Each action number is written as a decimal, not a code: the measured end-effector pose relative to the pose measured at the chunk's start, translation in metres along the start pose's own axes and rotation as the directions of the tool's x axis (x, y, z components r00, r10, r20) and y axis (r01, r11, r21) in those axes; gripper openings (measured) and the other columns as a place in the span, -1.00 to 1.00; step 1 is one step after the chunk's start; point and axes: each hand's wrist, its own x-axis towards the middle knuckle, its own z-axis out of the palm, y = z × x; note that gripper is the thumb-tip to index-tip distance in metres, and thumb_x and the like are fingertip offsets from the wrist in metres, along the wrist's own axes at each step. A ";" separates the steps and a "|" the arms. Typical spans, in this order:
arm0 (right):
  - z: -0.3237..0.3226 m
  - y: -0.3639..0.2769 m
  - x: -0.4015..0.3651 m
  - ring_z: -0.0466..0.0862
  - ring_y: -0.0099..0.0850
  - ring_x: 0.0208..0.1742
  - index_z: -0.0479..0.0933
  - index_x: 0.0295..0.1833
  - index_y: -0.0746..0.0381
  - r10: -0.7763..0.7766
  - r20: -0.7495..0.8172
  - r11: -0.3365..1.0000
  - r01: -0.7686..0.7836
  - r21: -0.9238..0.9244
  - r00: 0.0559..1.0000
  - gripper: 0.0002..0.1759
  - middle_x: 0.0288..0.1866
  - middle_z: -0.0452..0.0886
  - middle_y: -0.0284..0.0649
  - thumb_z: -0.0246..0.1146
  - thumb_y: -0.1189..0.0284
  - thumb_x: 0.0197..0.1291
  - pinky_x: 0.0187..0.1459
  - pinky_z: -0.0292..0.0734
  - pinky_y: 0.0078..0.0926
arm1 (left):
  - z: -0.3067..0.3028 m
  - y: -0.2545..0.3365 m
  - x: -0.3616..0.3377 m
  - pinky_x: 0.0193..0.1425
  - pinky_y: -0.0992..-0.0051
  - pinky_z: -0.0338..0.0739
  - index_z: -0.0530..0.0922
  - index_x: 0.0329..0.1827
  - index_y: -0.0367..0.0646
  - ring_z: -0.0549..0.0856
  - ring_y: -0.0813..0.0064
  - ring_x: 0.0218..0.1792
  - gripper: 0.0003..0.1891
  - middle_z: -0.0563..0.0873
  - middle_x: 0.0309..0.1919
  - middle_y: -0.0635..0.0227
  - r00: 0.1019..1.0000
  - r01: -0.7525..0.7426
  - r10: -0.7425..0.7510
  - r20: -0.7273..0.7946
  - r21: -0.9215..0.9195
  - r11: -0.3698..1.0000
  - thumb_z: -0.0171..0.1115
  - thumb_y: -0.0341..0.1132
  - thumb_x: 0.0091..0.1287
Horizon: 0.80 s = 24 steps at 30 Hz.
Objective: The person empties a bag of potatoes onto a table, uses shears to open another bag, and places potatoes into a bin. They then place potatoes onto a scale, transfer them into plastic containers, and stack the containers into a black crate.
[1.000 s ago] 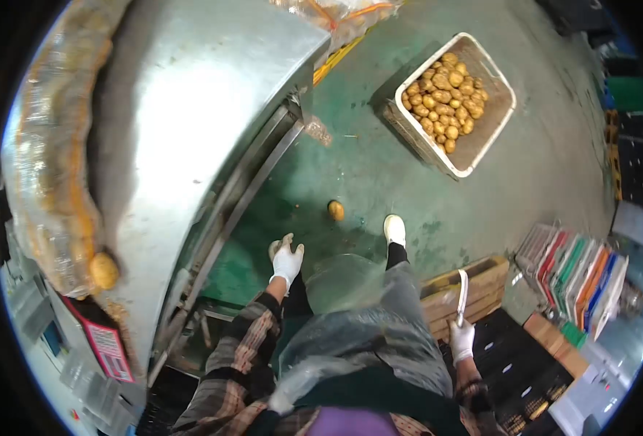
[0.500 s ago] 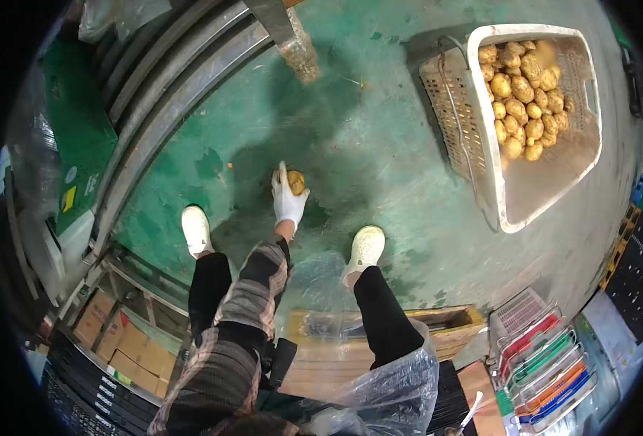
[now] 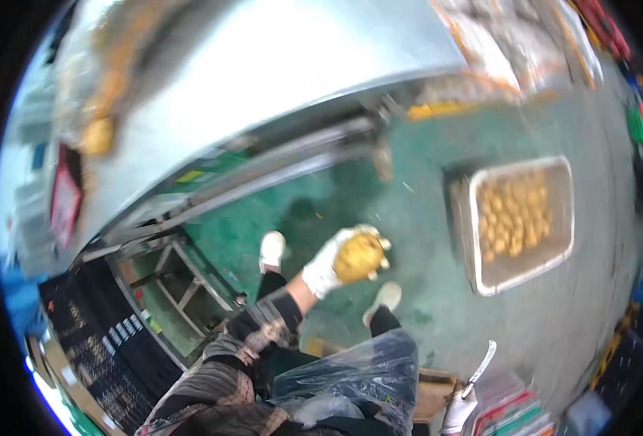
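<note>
My left hand (image 3: pixel 347 258), in a white glove, is wrapped round a yellow-brown potato (image 3: pixel 360 259) and holds it above the green floor between my feet. At the bottom right, my gloved right hand (image 3: pixel 458 413) grips a small curved knife (image 3: pixel 485 365) by its handle, with the blade pointing up. The two hands are well apart. A white-rimmed crate (image 3: pixel 522 285) stands on the floor to the right, with several potatoes (image 3: pixel 514 218) in it.
A bright metal table (image 3: pixel 285 65) spans the upper left, with bags at its right end. Below it are a metal frame (image 3: pixel 183 291) and stacked black crates (image 3: pixel 103 334). Coloured baskets (image 3: pixel 510 410) stand at the bottom right. Clear plastic (image 3: pixel 357 370) covers my lap.
My left hand has lifted the potato off the floor, bringing it closer to the camera. The view has shifted, showing the metal table. My right hand with the knife has come into view.
</note>
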 end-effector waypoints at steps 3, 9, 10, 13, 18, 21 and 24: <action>0.012 -0.081 -0.015 0.34 -0.68 -0.59 0.57 -0.16 0.28 -0.212 0.125 0.977 0.208 0.046 0.969 -0.85 -0.56 0.43 -0.44 0.20 0.42 0.32 -0.58 0.22 -0.66 | 0.077 0.027 -0.083 -0.17 0.24 0.65 0.42 0.22 -0.14 0.63 0.02 0.03 -0.56 0.56 0.13 0.12 0.998 -0.035 0.036 -0.050 0.019 0.999 -0.01 -0.01 0.46; 0.069 -0.234 -0.081 0.42 -0.61 -0.59 0.59 -0.07 0.25 -0.506 0.211 0.861 0.503 0.073 0.836 -0.79 -0.59 0.48 -0.36 0.20 0.35 0.32 -0.57 0.33 -0.59 | 0.181 0.126 -0.255 0.02 0.32 0.60 0.34 0.31 -0.12 0.57 0.24 0.13 -0.46 0.52 0.16 0.17 0.786 -0.387 0.616 -0.047 0.739 0.552 0.26 -0.23 0.30; 0.082 -0.256 -0.095 0.43 -0.57 -0.60 0.57 0.04 0.24 -0.563 0.209 0.818 0.575 0.002 0.800 -0.73 -0.58 0.51 -0.31 0.18 0.32 0.35 -0.57 0.35 -0.56 | 0.186 0.147 -0.276 0.10 0.33 0.55 0.36 0.29 -0.13 0.55 0.31 0.15 -0.47 0.54 0.14 0.20 0.660 -0.394 0.750 0.039 0.868 0.301 0.28 -0.27 0.27; 0.137 -0.282 -0.112 0.36 -0.70 -0.75 0.51 -0.17 0.24 -0.532 0.264 0.839 0.462 0.287 0.804 -0.89 -0.66 0.34 -0.48 0.25 0.43 0.29 -0.75 0.26 -0.71 | 0.192 0.216 -0.318 0.31 0.43 0.35 0.35 0.29 -0.20 0.49 0.45 0.16 -0.46 0.52 0.14 0.26 0.238 -0.285 0.971 -0.028 0.954 0.097 0.29 -0.40 0.23; 0.203 -0.374 -0.226 0.44 -0.67 -0.71 0.53 -0.14 0.29 -0.576 0.312 0.809 0.473 0.348 0.756 -0.85 -0.55 0.46 -0.42 0.27 0.42 0.30 -0.71 0.32 -0.73 | 0.111 0.337 -0.318 0.49 0.09 0.01 0.09 0.47 -0.27 0.10 -0.18 0.41 -0.27 0.12 0.40 -0.21 -0.252 0.237 0.955 0.156 0.967 -0.095 0.21 -0.34 0.27; 0.223 -0.421 -0.269 0.46 -0.66 -0.68 0.56 -0.13 0.32 -0.577 0.354 0.809 0.455 0.374 0.736 -0.85 -0.55 0.49 -0.40 0.28 0.46 0.28 -0.69 0.32 -0.71 | 0.101 0.378 -0.327 0.50 0.07 -0.07 0.14 0.48 -0.15 0.06 -0.06 0.45 -0.27 0.11 0.44 -0.13 -0.222 0.382 0.965 0.139 0.923 -0.045 0.20 -0.40 0.22; 0.234 -0.454 -0.281 0.43 -0.67 -0.69 0.57 -0.16 0.32 -0.580 0.364 0.797 0.416 0.438 0.729 -0.86 -0.56 0.51 -0.39 0.28 0.46 0.27 -0.67 0.31 -0.70 | 0.116 0.390 -0.339 0.50 0.10 -0.06 0.20 0.46 -0.13 0.09 -0.03 0.45 -0.38 0.19 0.44 0.01 -0.154 0.494 0.976 0.155 0.867 -0.060 0.14 -0.26 0.33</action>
